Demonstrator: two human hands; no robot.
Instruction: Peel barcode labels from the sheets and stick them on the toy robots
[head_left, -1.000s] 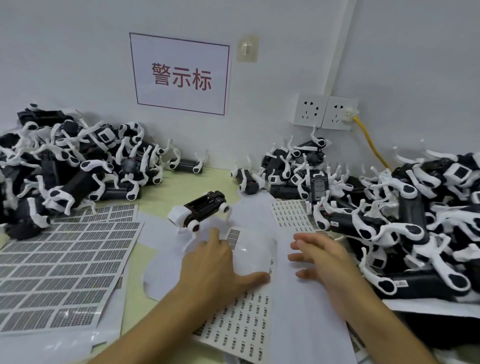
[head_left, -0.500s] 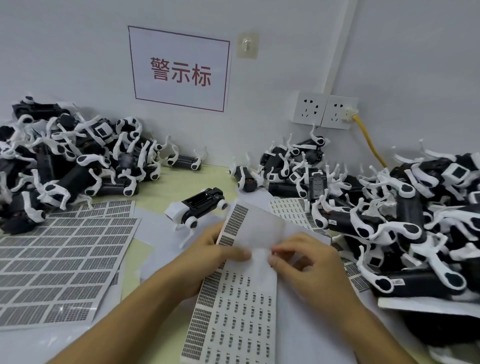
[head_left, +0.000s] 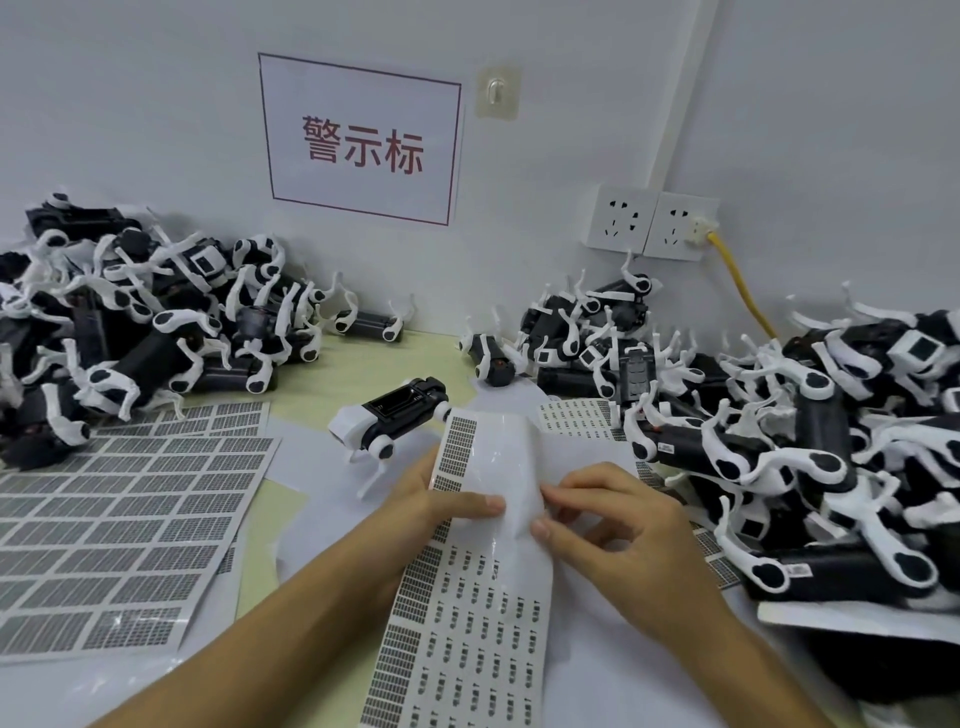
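centrally, a long label sheet (head_left: 470, 613) is held up off the table (head_left: 363, 374) by both hands. the left hand (head_left: 426, 512) is placed at the sheet's left edge, with its thumb pressed across the front and the fingers hidden behind, so the sheet is pinched. the right hand (head_left: 618, 530) is set against the sheet's right side, its thumb and forefinger closed on the glossy, already stripped upper part, which is curled and creased between the two hands. small barcode labels are seen in rows on the lower part of the sheet, and a column of denser labels is kept along its left margin.

just beyond the sheet's top edge, a single toy robot (head_left: 392, 415), black-bodied with white legs, is stood on white paper. a pile of toy robots (head_left: 130, 332) is heaped at the left against the wall, and a larger pile (head_left: 805, 447) is spread along the right side. a second sheet of small labels (head_left: 571, 418) is laid flat near the right pile, partly covered by it. large sheets of grey barcode labels (head_left: 119, 530) are laid flat on the left of the table. on the wall, a white sign with red characters (head_left: 361, 140) is mounted, and a yellow cable (head_left: 737, 283) is plugged into a double socket (head_left: 652, 223).
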